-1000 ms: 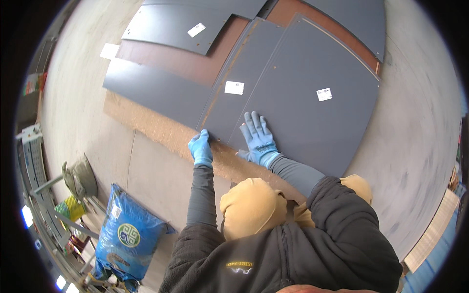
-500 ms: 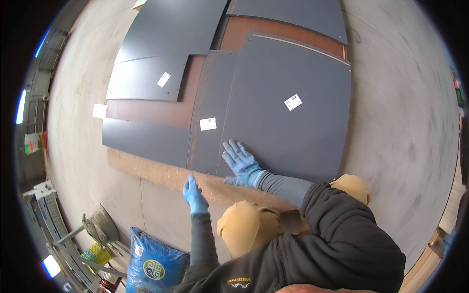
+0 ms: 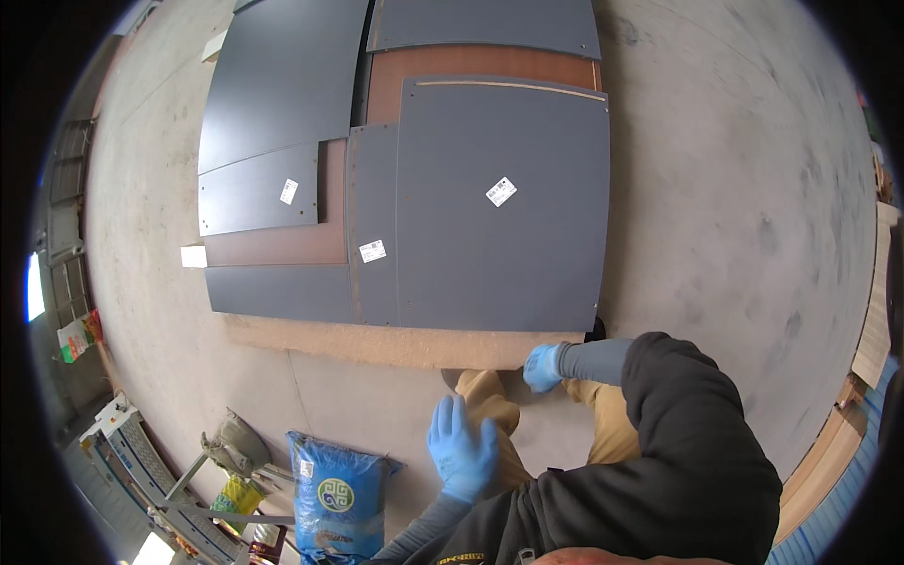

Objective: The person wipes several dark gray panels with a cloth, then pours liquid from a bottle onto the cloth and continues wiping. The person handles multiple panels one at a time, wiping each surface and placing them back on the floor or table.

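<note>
My left hand (image 3: 461,449), in a blue glove, is raised in front of my body. Its fingers are stretched out and it holds nothing. The blue-gloved right hand (image 3: 543,367) hangs curled just off the near edge of the panel stack, above my leg; no object shows in it. Closest to it is a large dark grey panel (image 3: 508,254) with a white label, lying flat on the stack. A narrower grey panel (image 3: 375,202) lies along its left side. Beneath them, a brown board (image 3: 433,349) sticks out at the near edge.
More grey panels (image 3: 292,71) cover the stack's far left, with reddish-brown board (image 3: 278,245) between. A blue plastic sack (image 3: 337,499) stands at lower left, beside a bucket (image 3: 240,443) and a metal frame. Concrete floor (image 3: 725,235) surrounds the stack; wooden boards (image 3: 824,461) line the right rim.
My right hand has lifted off the large panel and drawn back, its fingers now curled. The left hand has moved right and nearer my body. I am more upright, with my legs farther back.
</note>
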Demonstrator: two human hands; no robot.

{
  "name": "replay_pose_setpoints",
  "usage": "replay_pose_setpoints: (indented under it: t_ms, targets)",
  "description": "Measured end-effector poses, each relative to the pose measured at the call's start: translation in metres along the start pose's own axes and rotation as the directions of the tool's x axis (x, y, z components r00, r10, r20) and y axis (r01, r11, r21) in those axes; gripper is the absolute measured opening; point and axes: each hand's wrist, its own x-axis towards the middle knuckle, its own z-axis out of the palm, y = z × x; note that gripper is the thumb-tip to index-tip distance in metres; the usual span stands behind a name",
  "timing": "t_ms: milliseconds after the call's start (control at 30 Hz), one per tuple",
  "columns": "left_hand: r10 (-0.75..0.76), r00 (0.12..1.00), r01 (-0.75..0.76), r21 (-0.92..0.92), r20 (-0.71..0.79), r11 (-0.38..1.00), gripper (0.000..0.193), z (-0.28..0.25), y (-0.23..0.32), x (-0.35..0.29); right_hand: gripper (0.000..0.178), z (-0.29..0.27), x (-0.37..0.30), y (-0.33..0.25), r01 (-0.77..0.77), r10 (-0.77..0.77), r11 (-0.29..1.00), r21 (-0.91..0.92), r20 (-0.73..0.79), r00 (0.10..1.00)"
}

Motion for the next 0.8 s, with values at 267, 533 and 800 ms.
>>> replay_pose_setpoints:
  t_ms: [267,533,800]
  targets:
    - [-0.133,0.975,0.124,0.061,0.180,0.990,0.053,0.005,0.011,-0.048,0.026,0.015,-0.099,-0.032,-0.411,0.601,0.746,0.524,-0.263,0.755]
    - [-0.160,0.962,0.101,0.254,0.223,0.962,0.047,-0.028,0.039,-0.125,0.040,0.087,-0.238,-0.171,-0.309,0.608,0.652,0.692,-0.234,0.759]
    - [-0.137,0.988,0.128,0.109,0.072,0.986,0.054,-0.136,0.029,-0.172,0.049,0.062,-0.347,-0.256,-0.434,0.839,0.364,0.824,-0.087,0.538]
